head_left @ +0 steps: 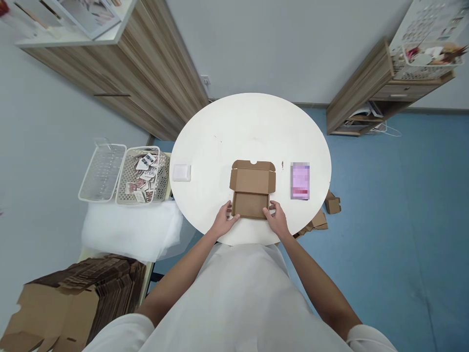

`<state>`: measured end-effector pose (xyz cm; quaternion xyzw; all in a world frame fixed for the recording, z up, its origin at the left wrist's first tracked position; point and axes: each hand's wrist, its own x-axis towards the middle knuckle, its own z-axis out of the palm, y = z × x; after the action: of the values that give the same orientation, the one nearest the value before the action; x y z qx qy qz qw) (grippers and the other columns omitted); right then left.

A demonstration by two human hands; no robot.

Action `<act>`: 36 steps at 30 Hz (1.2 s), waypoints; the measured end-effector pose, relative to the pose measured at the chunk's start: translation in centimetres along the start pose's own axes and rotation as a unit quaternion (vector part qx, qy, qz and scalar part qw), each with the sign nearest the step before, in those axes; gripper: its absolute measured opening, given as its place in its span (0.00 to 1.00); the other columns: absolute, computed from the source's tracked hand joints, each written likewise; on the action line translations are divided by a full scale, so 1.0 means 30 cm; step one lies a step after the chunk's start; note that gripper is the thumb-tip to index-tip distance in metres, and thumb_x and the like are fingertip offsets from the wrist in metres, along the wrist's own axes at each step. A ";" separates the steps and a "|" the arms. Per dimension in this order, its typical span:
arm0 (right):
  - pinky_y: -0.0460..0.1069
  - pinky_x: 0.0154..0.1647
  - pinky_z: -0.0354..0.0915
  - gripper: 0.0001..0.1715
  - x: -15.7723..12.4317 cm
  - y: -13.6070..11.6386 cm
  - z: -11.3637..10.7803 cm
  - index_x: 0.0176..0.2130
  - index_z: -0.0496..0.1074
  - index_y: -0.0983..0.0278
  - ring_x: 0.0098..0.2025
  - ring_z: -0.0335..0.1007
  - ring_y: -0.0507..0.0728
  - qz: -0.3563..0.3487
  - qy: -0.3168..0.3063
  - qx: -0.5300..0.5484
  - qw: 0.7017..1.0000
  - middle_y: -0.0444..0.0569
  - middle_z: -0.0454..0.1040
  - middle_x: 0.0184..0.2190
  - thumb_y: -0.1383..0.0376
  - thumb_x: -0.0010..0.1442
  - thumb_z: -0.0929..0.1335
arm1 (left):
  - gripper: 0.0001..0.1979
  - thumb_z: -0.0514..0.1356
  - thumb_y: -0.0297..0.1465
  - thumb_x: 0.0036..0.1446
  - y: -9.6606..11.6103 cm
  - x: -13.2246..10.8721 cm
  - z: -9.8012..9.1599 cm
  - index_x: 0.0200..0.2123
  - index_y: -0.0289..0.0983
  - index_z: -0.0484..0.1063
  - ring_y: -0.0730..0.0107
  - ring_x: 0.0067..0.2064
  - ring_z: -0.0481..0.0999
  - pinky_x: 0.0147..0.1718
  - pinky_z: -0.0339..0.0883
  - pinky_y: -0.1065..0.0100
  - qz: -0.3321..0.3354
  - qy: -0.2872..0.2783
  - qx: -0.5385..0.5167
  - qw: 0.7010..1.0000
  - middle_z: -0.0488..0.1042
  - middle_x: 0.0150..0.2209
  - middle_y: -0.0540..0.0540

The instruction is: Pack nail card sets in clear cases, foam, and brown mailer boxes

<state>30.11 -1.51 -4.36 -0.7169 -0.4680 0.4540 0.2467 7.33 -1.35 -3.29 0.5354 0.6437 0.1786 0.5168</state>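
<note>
A small brown cardboard mailer box [252,190] lies open on the round white table [238,127], its lid flap folded back away from me. My left hand [223,221] grips the box's near left corner, fingers curled against its side wall. My right hand [276,218] holds the near right corner the same way, thumb on the rim. A pink card or packet [300,180] lies flat to the right of the box. A small white rectangular pad [181,172] rests near the table's left edge.
Left of the table, two white mesh baskets [124,172] stand on a cloth-covered bench, one holding several printed cards. A stack of flat cardboard blanks [84,288] lies at lower left. Cardboard scraps [322,215] are on the blue floor. Wooden cabinets [146,73] flank the wall.
</note>
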 end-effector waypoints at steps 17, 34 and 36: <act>0.52 0.41 0.62 0.30 0.104 -0.001 0.001 0.56 0.57 0.62 0.38 0.62 0.54 -0.041 0.025 0.073 0.996 0.53 0.62 0.45 0.57 0.55 0.60 | 0.33 0.53 0.26 0.47 0.051 0.135 0.007 0.58 0.41 0.53 0.60 0.56 0.57 0.52 0.55 0.57 0.013 -0.028 -0.156 0.987 0.56 0.57 0.44; 0.53 0.37 0.61 0.27 -0.041 -0.221 0.224 0.49 0.59 0.64 0.30 0.59 0.52 -0.192 0.183 0.034 0.964 0.51 0.64 0.38 0.58 0.51 0.64 | 0.29 0.57 0.35 0.51 -0.162 0.066 -0.347 0.56 0.41 0.53 0.60 0.57 0.56 0.52 0.57 0.57 0.048 0.146 -0.083 0.985 0.54 0.56 0.40; 0.52 0.36 0.62 0.23 -0.018 -0.328 0.342 0.47 0.63 0.63 0.33 0.61 0.53 -0.159 0.078 0.036 0.984 0.51 0.66 0.37 0.57 0.52 0.63 | 0.27 0.56 0.36 0.52 -0.212 0.101 -0.466 0.55 0.40 0.54 0.61 0.56 0.58 0.50 0.59 0.58 0.012 0.234 -0.080 0.969 0.56 0.55 0.39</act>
<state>16.59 1.61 -1.23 -0.6575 -0.5386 0.3685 0.3767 -7.54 3.52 -4.09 0.4436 0.7239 0.3559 0.3907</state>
